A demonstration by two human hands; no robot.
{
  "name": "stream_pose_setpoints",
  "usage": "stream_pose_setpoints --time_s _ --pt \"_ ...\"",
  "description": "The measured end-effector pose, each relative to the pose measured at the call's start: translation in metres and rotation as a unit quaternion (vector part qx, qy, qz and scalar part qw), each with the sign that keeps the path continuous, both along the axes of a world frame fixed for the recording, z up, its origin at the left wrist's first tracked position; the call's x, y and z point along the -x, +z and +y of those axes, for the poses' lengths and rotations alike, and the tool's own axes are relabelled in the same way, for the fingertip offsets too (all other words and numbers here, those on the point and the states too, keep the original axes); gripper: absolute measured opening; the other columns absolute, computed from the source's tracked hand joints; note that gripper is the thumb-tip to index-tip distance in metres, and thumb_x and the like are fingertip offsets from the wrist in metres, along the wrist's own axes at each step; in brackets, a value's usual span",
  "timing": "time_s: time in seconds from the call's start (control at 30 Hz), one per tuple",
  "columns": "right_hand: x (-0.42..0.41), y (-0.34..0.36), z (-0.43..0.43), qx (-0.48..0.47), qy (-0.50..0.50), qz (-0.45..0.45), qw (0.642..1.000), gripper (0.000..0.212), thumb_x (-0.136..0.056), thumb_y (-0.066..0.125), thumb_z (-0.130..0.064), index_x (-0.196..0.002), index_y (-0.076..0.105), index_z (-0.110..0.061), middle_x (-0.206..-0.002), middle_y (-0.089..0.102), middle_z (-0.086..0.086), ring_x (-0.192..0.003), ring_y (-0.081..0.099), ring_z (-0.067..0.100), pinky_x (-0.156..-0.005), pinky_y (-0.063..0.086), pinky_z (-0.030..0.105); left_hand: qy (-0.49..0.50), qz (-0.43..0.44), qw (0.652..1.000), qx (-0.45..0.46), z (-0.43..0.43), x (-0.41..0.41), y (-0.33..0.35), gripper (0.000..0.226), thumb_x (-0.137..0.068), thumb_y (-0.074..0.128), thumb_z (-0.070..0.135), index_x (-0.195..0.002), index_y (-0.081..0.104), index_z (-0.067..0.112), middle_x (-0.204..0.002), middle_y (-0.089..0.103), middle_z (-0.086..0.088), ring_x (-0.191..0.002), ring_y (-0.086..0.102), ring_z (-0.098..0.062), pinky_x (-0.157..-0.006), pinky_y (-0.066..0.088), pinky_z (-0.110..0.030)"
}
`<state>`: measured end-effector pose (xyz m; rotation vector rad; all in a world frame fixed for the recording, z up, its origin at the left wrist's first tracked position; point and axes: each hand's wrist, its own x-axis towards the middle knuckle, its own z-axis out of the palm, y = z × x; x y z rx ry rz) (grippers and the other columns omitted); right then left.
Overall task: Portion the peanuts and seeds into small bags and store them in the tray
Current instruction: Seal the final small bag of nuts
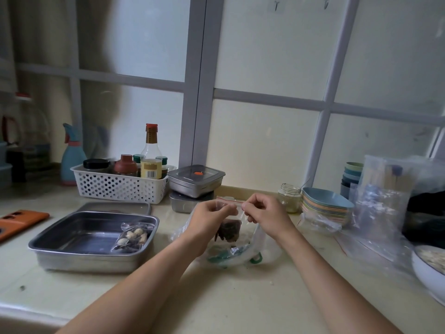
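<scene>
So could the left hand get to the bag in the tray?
Probably yes, once it lets go: the left hand is pinching the small bag, but the filled bag lies uncovered in the open tray beside it.

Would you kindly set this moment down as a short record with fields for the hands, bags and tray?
left hand: pinches top edge of small zip bag
right hand: pinches the same edge
small zip bag: held up, dark seeds inside
metal tray: left of the hands, holds one filled bag
filled bag: peanuts and dark seeds, at tray's right side
behind: white basket, glass jar, stacked plates
</scene>
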<state>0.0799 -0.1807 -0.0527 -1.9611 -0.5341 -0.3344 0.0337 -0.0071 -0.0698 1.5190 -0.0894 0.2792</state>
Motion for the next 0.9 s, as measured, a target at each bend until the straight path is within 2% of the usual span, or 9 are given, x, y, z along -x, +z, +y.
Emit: stream_pose_setpoints --time_s 0.07,0.17,0.4,0.53,0.63,0.77,0.83,0.9 --pt "0.0032 0.0001 0.0022 0.008 -0.017 -0.019 1.0 0.017 -0.089 0.072 -0.022 -0.074 0.067 -0.016 -0.066 0.067 -0.002 -0.064 0.063 0.012 -0.072 0.057 0.039 -0.001 -0.002 1.0 0.002 -0.0005 0.0008 0.001 0.019 -0.092 0.074 0.029 -0.093 0.078 0.01 -0.093 0.079 0.0 -0.088 0.075 -0.023 -0.077 0.06 -0.03" --pt "0.0057 0.0 0.0047 0.016 -0.038 -0.045 0.998 0.018 -0.088 0.071 -0.019 -0.071 0.063 -0.016 -0.063 0.063 -0.005 -0.061 0.058 0.01 -0.065 0.052 0.033 0.009 -0.004 1.0 -0.007 -0.0011 0.0024 0.0028 0.017 -0.093 0.073 0.029 -0.092 0.079 0.012 -0.092 0.079 0.003 -0.082 0.072 -0.009 -0.065 0.051 -0.017" --pt "0.0061 -0.0007 0.0064 -0.017 0.007 0.025 1.0 0.011 -0.093 0.068 -0.022 -0.083 0.071 -0.017 -0.074 0.069 -0.002 -0.069 0.064 0.011 -0.068 0.054 0.032 0.003 -0.009 1.0 0.002 -0.0002 0.0012 0.0021 0.017 -0.093 0.074 0.029 -0.092 0.08 0.013 -0.095 0.079 0.002 -0.091 0.074 -0.016 -0.076 0.051 -0.026" --pt "0.0076 -0.0007 0.0066 -0.028 0.019 0.025 0.999 0.012 -0.094 0.068 -0.021 -0.082 0.07 -0.018 -0.075 0.068 -0.001 -0.069 0.063 0.012 -0.069 0.053 0.031 0.002 -0.01 1.0 0.001 -0.0009 0.0008 0.0023 0.015 -0.09 0.076 0.027 -0.089 0.08 0.013 -0.094 0.078 -0.001 -0.089 0.074 -0.02 -0.078 0.056 -0.029" --pt "0.0066 -0.0015 0.0068 -0.019 0.017 0.017 1.0 0.014 -0.094 0.069 -0.023 -0.08 0.068 -0.019 -0.073 0.068 -0.003 -0.07 0.063 0.012 -0.07 0.053 0.033 0.006 -0.017 1.0 0.006 -0.0005 0.0014 0.0025 0.014 -0.088 0.078 0.025 -0.091 0.078 0.012 -0.094 0.078 -0.004 -0.084 0.073 -0.018 -0.071 0.054 -0.023" --pt "0.0067 -0.0016 0.0072 -0.013 0.006 -0.004 1.0 0.015 -0.092 0.069 -0.022 -0.079 0.066 -0.018 -0.068 0.063 -0.006 -0.069 0.059 0.012 -0.07 0.052 0.038 0.004 -0.015 1.0 0.01 -0.0009 0.002 0.0021 0.013 -0.088 0.078 0.025 -0.091 0.078 0.012 -0.093 0.078 -0.004 -0.089 0.075 -0.029 -0.074 0.055 -0.028" --pt "0.0077 -0.0016 0.0087 -0.017 0.004 -0.006 1.0 0.014 -0.091 0.069 -0.021 -0.078 0.066 -0.018 -0.069 0.064 -0.005 -0.069 0.06 0.013 -0.069 0.052 0.038 0.006 -0.015 1.0 0.002 -0.0011 0.0023 0.0025 0.013 -0.088 0.077 0.026 -0.09 0.078 0.013 -0.092 0.078 -0.003 -0.084 0.075 -0.025 -0.078 0.054 -0.032" --pt "0.0099 -0.0015 0.0108 -0.025 0.007 0.002 1.0 0.014 -0.092 0.069 -0.021 -0.078 0.067 -0.02 -0.073 0.067 0.0 -0.071 0.062 0.012 -0.07 0.052 0.035 0.005 -0.018 1.0 0.002 -0.001 0.0035 0.0036 0.012 -0.088 0.077 0.025 -0.091 0.078 0.013 -0.091 0.078 -0.002 -0.079 0.074 -0.019 -0.077 0.054 -0.029"
